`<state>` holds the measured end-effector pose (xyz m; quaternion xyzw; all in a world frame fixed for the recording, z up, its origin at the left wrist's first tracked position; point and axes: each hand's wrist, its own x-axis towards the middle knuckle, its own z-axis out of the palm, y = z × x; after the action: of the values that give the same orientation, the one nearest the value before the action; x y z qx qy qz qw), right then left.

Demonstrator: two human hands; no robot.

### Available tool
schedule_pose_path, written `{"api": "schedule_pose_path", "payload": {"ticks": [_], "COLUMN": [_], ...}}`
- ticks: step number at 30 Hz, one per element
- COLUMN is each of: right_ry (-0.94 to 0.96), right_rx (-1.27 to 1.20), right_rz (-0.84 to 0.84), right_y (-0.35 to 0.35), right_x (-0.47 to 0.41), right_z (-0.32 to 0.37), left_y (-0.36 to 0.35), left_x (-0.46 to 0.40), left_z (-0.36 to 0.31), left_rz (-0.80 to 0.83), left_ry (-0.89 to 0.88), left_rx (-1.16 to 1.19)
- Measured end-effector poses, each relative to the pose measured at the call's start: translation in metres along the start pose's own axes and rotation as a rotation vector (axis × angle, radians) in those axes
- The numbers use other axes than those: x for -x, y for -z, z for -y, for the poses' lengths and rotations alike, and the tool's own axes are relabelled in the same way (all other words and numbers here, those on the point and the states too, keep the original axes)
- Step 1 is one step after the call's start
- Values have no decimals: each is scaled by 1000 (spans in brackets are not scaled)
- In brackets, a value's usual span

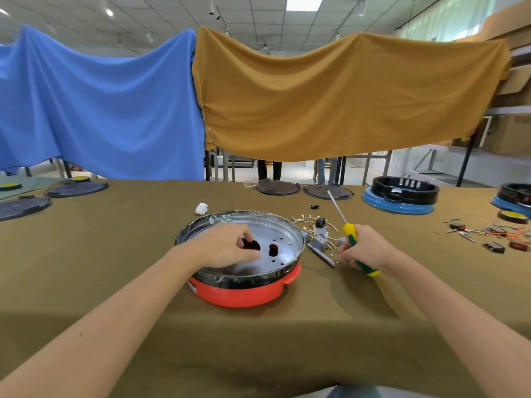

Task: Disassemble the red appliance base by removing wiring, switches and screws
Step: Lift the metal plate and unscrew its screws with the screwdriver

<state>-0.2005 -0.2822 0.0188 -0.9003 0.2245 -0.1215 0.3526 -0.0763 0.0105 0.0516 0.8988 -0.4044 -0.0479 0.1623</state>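
At frame centre, left hand (230,245) curled, pinching inside red appliance base (244,291); right hand (365,249) just right of it, gripping screwdriver (352,234), shaft angled up-left.

Red base (241,294), yellow-green screwdriver (352,235), olive tablecloth (115,254), blue and ochre drapes

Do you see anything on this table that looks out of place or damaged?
Nothing looks broken. The red appliance base sits level, and its metal plate shows open holes. Removed wiring and grey connectors lie in a loose tangle beside it, expected during disassembly. The right hand holds the screwdriver.
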Motion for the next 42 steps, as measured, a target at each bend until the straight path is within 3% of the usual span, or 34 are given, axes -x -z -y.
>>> {"api": "schedule_pose_path", "payload": {"ticks": [4, 8, 11, 14, 19, 21, 24, 27, 31, 33, 37, 39, 42], "right_ry": [-8, -61, -120, -120, -41, -31, 44, 139, 240, 256, 185, 164, 201], "right_rx": [-194, -331, -398, -524, -454, -498, -368, -210, -177, -102, 84, 135, 94], "right_rz": [-117, 80, 239, 260, 104, 60, 16, 31, 50, 68, 210, 258, 201], "right_y": [9, 0, -19, -31, -26, -23, -25, -35, -47, -47, -36, -30, -30], "right_x": [5, 18, 25, 25, 10, -1, -18, -27, -37, -40, -38, -35, -36], "right_z": [13, 39, 56, 68, 82, 84, 83, 81, 83, 87, 91, 90, 86], "left_y": [17, 19, 17, 20, 43, 55, 69, 69, 62, 58, 40, 33, 39], "left_x": [-5, -2, 4, 5, 12, 18, 30, 35, 32, 28, 18, 14, 15], "left_z": [27, 54, 63, 67, 58, 57, 56, 58, 62, 66, 73, 71, 62], "left_rz": [-239, -255, -285, -296, -99, 5, 209, 355, 460, 383, 69, 38, 105], "left_ry": [209, 470, 476, 454, 503, 538, 578, 602, 686, 713, 616, 596, 597], "left_rx": [-60, 101, 328, 347, 522, 537, 522, 432, 200, 179, 299, 419, 485]}}
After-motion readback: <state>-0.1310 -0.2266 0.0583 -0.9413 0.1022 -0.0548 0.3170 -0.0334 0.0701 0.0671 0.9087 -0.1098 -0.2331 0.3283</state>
